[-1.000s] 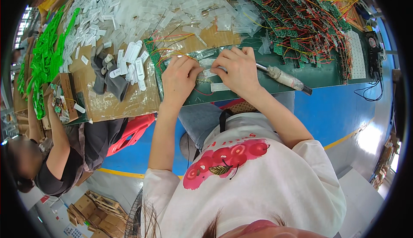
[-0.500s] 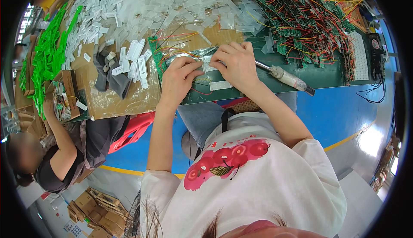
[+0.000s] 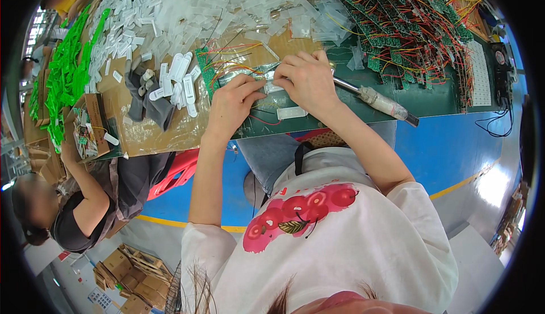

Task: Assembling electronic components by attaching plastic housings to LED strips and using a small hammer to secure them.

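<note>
My left hand (image 3: pixel 231 107) and my right hand (image 3: pixel 309 80) meet close together over the green table top, fingertips pinched. Between them is a small whitish plastic piece (image 3: pixel 273 87), partly hidden by my fingers. A flat white rectangular piece (image 3: pixel 292 113) lies just below my right hand, near the table's front edge. Left of my hands is a narrow green circuit board (image 3: pixel 204 70) with red, yellow and black wires (image 3: pixel 235 67) running toward my fingers. A tool like a soldering iron (image 3: pixel 381 103), with a metal shaft and wrapped pale handle, lies right of my right hand.
Many clear plastic pieces (image 3: pixel 227 1) cover the table's back. Wired circuit boards (image 3: pixel 403 36) are heaped at the right. At the left lie white oblong casings (image 3: pixel 180 81), a grey glove (image 3: pixel 149 95) and green strips (image 3: pixel 67 64). A co-worker (image 3: pixel 85 200) sits at the left by an open carton (image 3: pixel 91 124).
My hands stay close together, with the right fingers shifting slightly left over the small piece. The co-worker's arm at the left has moved a little.
</note>
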`<state>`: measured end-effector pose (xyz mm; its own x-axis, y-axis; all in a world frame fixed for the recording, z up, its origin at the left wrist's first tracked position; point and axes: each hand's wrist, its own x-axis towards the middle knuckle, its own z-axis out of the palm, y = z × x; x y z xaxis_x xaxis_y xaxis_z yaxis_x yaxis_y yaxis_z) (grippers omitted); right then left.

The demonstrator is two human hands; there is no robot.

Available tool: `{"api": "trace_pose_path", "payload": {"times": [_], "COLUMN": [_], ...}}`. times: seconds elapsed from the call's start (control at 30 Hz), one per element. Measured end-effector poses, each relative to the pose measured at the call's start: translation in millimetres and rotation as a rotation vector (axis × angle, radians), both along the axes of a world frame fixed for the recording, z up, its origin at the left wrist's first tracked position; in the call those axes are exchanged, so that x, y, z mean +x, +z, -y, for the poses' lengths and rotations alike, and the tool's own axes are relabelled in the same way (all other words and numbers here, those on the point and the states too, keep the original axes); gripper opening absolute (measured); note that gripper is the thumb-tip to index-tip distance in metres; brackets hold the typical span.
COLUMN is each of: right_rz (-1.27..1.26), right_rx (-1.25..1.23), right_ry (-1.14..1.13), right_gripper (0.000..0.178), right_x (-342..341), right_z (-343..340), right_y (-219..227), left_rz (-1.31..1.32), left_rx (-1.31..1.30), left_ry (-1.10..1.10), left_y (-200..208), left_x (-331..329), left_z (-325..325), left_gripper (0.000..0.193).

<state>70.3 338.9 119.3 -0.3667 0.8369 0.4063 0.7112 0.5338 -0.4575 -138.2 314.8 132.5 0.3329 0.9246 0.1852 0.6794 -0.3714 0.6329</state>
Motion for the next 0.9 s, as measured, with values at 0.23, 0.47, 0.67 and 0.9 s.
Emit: {"api": "trace_pose_path", "payload": {"times": [0.23,0.47,0.67,0.9], "right_rz": [0.011,-0.037,0.004,-0.071], "right_rx": [-0.013,-0.056,-0.042,-0.036], "right_ry": [0.02,0.025,0.042,-0.042], "right_gripper": [0.011,0.011,0.009,0.019], "right_x": [-7.0,-6.1,-3.2,12.6], "right_z": [-2.4,-1.7,-3.9,-18.4], "right_y": [0.0,0.7,3.5,25.5], "left_rz": [0.011,0.104,0.085,0.001], "left_rx": [0.02,-0.15,-0.166,-0.077], "left_ry": [0.019,0.087,0.092,0.021], "left_y": [1.7,5.9,11.3,7.3], "left_x": [-0.4,1.2,4.5,2.6], "left_z": [1.0,2.2,3.1,1.8], "left_gripper": [0.025,0.025,0.024,0.018]}}
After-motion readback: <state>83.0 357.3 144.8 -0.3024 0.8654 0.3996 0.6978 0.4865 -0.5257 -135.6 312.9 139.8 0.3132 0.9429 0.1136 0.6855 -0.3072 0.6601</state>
